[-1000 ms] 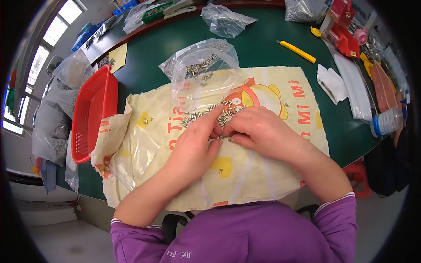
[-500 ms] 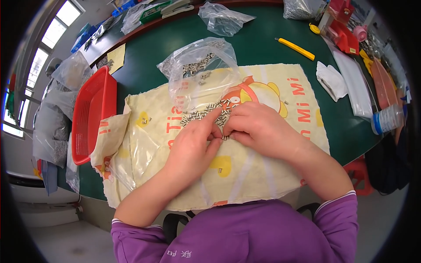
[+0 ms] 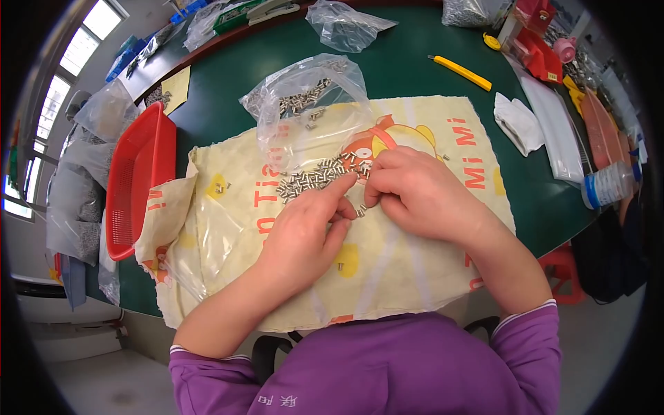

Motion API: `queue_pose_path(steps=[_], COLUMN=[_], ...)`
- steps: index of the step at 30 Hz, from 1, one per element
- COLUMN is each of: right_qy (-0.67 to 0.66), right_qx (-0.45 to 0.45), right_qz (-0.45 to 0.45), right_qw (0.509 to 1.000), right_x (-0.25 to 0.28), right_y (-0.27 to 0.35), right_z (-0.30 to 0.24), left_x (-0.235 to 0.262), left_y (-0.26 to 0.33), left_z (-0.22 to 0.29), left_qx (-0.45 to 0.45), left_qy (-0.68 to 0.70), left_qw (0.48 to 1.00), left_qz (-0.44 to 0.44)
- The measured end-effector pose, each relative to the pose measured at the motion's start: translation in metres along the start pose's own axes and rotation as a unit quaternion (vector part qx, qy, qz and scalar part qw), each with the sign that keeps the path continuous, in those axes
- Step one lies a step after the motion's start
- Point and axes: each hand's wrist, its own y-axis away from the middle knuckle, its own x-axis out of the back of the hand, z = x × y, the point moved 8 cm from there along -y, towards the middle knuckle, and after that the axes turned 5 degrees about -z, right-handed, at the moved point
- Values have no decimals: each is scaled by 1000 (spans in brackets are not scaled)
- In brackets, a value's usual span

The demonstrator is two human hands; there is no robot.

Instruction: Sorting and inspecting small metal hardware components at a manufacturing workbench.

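Note:
Small silvery metal pins or sleeves (image 3: 311, 178) lie in a loose pile on a yellow patterned cloth (image 3: 387, 277). My left hand (image 3: 304, 225) rests at the pile's near side, its index finger reaching along the pieces and the other fingers curled in toward the thumb. Facing it, my right hand (image 3: 418, 190) is bent down with thumb and fingers drawn together. A few loose pieces (image 3: 361, 210) lie between the two hands. Whatever either hand's fingertips hold is hidden. Beyond the pile, a clear plastic bag (image 3: 311, 104) lies open with more of the pieces inside.
To the left stands a red plastic basket (image 3: 142, 183), beside filled clear bags (image 3: 79, 187). A flat clear bag (image 3: 214, 238) lies on the cloth. Farther off are a yellow cutter knife (image 3: 462, 73), a white folded cloth (image 3: 519, 124) and a clear jar (image 3: 609, 185).
My hands have moved slightly apart, my right hand lifting a little away to the far right. Loose pieces between them now show more. The whole view has shifted slightly.

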Motion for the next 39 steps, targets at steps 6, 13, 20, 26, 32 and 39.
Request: queue_pose_path(steps=[6, 13, 20, 26, 32, 39], right_qy=[3, -5, -16, -24, -33, -15], right_qx=[-4, 0, 7, 5, -31, -47], right_qz=[-10, -27, -32, -30, -13, -24], right_qw=[1000, 1000, 999, 999, 999, 998], right_x=[-1, -5, -8, -9, -12, -18], right_y=[-1, -2, -3, -3, -4, -4], right_z=[1, -3, -3, -5, -5, -8], left_x=[3, 5, 6, 6, 3, 2], left_y=[1, 1, 1, 1, -1, -2], left_z=[1, -1, -3, -6, -14, -14], left_qx=[4, 20, 32, 37, 75, 87], left_qy=[-3, -5, -4, -3, 65, 82], left_qw=[1000, 1000, 999, 999, 995, 993], left_qz=[12, 8, 6, 12, 14, 14])
